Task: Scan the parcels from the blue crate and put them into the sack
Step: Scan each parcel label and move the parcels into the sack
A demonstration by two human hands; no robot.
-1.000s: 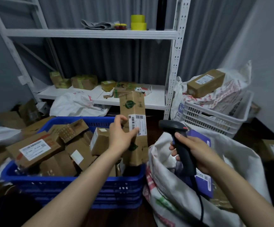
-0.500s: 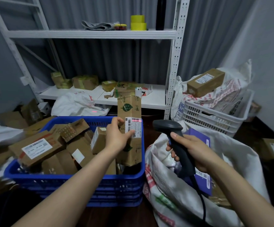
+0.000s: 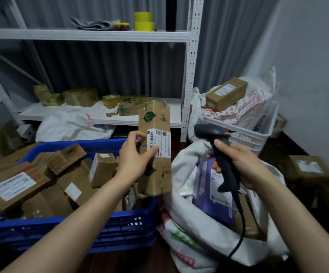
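My left hand [image 3: 135, 156] grips a tall brown cardboard parcel [image 3: 156, 170] upright over the right end of the blue crate [image 3: 108, 231]; its white barcode label faces me. My right hand [image 3: 242, 164] holds a black handheld scanner [image 3: 218, 152] by the grip, its head pointing left towards the parcel, its cable hanging down. Below the scanner lies the open white sack [image 3: 209, 239], holding a purple package [image 3: 214, 190] and other parcels. Several brown boxes fill the crate.
A white metal shelf rack [image 3: 189, 75] stands behind, with boxes on its lower shelf and yellow tape rolls [image 3: 144, 21] on top. A white basket [image 3: 244, 133] with bags and a box sits at right. Loose boxes lie on the dark floor at both sides.
The red scan line seen on the label half a second ago is gone. My left hand has shifted the parcel to the right, closer to the scanner and sack.
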